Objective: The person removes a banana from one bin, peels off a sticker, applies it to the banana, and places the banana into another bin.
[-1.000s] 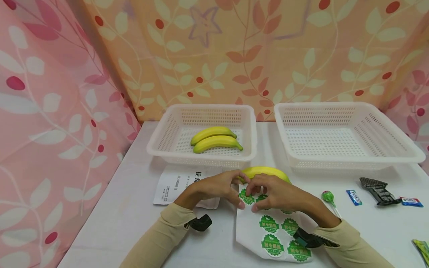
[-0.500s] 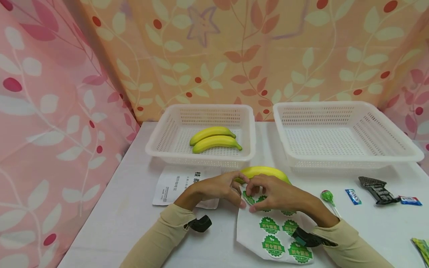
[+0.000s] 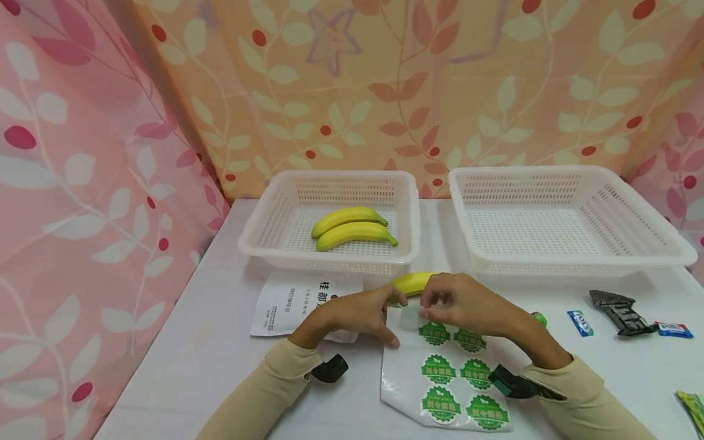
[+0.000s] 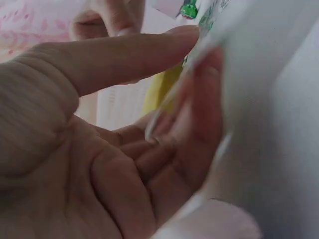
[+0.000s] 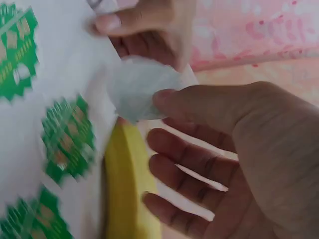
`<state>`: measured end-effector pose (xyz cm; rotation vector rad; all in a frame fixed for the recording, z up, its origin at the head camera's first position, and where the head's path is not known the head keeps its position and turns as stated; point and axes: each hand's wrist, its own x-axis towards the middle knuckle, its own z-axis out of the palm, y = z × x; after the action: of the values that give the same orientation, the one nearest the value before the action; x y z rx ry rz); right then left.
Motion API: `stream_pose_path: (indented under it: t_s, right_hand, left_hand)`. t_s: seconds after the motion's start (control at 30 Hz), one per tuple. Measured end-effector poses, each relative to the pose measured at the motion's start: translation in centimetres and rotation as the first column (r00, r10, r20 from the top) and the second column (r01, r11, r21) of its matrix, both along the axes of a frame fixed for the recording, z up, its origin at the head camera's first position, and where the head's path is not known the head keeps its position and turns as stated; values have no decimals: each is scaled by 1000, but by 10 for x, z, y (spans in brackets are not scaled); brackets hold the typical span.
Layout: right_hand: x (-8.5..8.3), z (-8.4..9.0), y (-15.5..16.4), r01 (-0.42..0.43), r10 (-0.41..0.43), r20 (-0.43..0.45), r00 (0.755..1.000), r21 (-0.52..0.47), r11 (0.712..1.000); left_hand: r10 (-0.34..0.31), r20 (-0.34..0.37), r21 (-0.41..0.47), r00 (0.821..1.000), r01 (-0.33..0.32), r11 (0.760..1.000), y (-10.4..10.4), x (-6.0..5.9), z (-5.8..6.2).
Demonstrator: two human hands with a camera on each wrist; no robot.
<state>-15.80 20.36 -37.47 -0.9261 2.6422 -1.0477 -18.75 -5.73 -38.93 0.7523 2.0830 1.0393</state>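
Note:
My left hand (image 3: pixel 387 316) pinches the top left corner of a white sticker sheet (image 3: pixel 401 382), thumb on top and fingers beneath, as the left wrist view (image 4: pixel 199 47) shows. Several green round stickers (image 3: pixel 438 369) remain on the sheet. A little above the sheet, my right hand (image 3: pixel 431 302) pinches one peeled sticker (image 5: pixel 142 94), its white back facing the wrist camera. A yellow banana (image 3: pixel 411 283) lies on the table just behind both hands, partly hidden by the right hand; in the right wrist view the banana (image 5: pixel 127 194) sits under the fingers.
A white basket (image 3: pixel 258 235) at back left holds two bananas (image 3: pixel 354 229). Another white basket (image 3: pixel 550 264) stands at back right. A printed packet (image 3: pixel 291 305) lies left of the sheet. A lollipop (image 3: pixel 539 318), candies (image 3: pixel 580 322) and a black clip (image 3: pixel 618 311) lie on the right.
My right hand has lifted up and to the right, peeling a sticker off the sheet's top left spot. The sheet now lies flatter, and the left hand keeps its hold.

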Motion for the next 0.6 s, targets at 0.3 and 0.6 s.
stream_pose_path:
  t_s: [0.3, 0.6]
  right_hand:
    - [-1, 9, 12, 120, -113, -214, 970, 19, 993]
    - [3, 9, 4, 54, -53, -329, 943, -4, 999]
  left_hand:
    - [-43, -303, -221, 952, -26, 975, -3, 20, 32]
    - [202, -94, 104, 975, -192, 976, 13, 14, 16]
